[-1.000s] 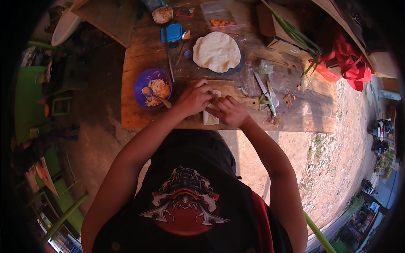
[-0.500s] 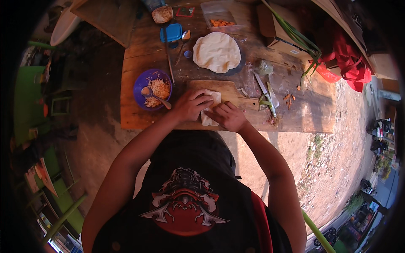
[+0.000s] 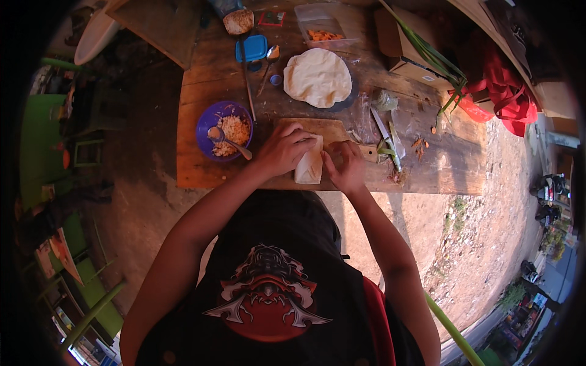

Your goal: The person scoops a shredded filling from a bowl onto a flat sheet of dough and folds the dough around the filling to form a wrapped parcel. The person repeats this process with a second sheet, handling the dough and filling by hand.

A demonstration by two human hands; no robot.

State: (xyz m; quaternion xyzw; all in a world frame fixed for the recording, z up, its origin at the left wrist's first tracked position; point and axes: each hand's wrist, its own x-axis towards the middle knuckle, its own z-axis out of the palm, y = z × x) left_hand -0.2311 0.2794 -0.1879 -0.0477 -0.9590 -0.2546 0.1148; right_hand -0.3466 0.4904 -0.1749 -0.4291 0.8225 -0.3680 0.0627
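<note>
A pale folded dough wrapper [image 3: 309,166], long and narrow, lies on a wooden cutting board [image 3: 326,127] at the table's near edge. My left hand [image 3: 284,150] has its fingers bent over the wrapper's upper left side, gripping it; what the fingertips do underneath is hidden. On the other side is my right hand [image 3: 347,166], its thumb at the wrapper's right edge and its fingers apart from the thumb, holding nothing. Beyond the board, a stack of round flat wrappers [image 3: 317,77] rests on a dark plate. To the left stands a purple bowl [image 3: 201,132] of crumbly pale-orange filling with a spoon [image 3: 237,146] in it.
Right of the board lie a knife [image 3: 386,137], plastic wrapping and vegetable scraps [image 3: 420,146]. Farther back are a clear container [image 3: 303,23] with orange pieces, a blue lid [image 3: 251,47], a spoon [image 3: 267,68], a cardboard box [image 3: 406,61], green leaves and a red bag [image 3: 510,97].
My right hand has drawn back to the right off the wrapper, and its thumb and fingers have spread. More of the wrapper shows now. My left hand has stayed at its upper left side.
</note>
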